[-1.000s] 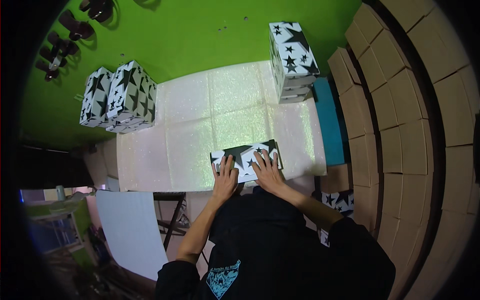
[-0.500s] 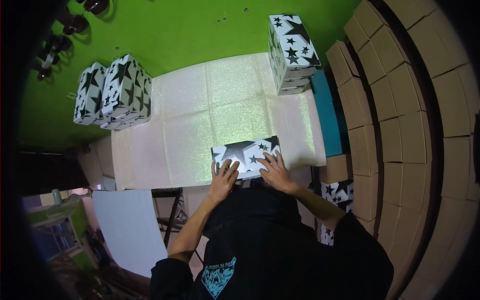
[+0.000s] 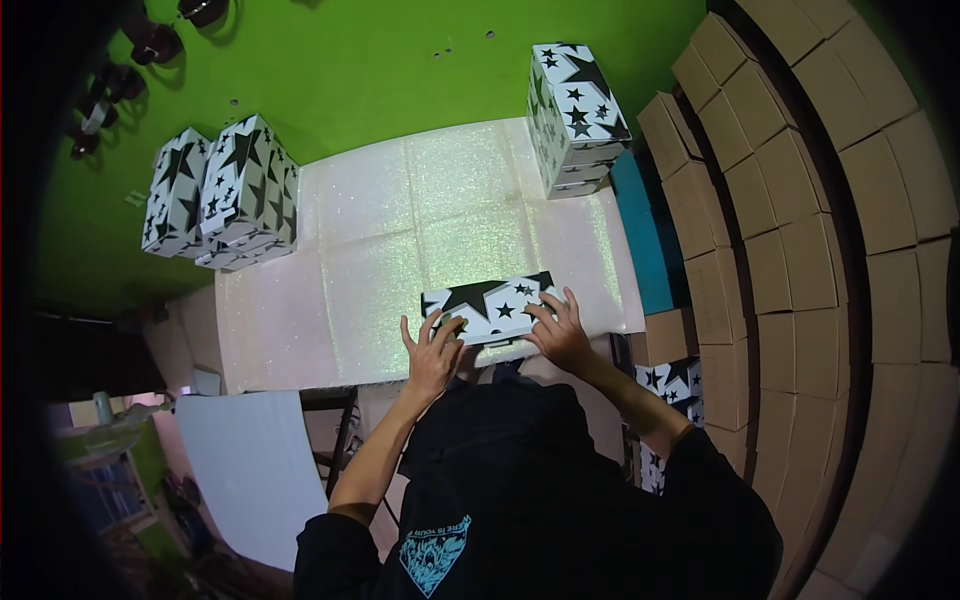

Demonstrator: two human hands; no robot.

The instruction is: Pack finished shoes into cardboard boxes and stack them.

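A white cardboard box (image 3: 490,306) with black stars lies lengthwise at the table's near edge, its lid down. A small tab shows at the middle of its front side. My left hand (image 3: 433,358) grips the left part of the box, fingers bent over the lid and the outermost finger lifted beyond its left end. On the right part, my right hand (image 3: 562,336) holds the box the same way, with curled fingers on top near the front corner. The undersides of both hands and the thumbs are mostly hidden.
A shiny pale cloth covers the table (image 3: 370,230). Star-printed boxes (image 3: 240,190) stand stacked at its far left, and another stack (image 3: 575,115) at its far right. Brown cartons (image 3: 790,260) line the right side. Lower left hangs a pale panel (image 3: 255,470).
My fingers lay flatter on the lid before; now they are more bent, and both hands have shifted slightly outward. The box's front tab has come into sight.
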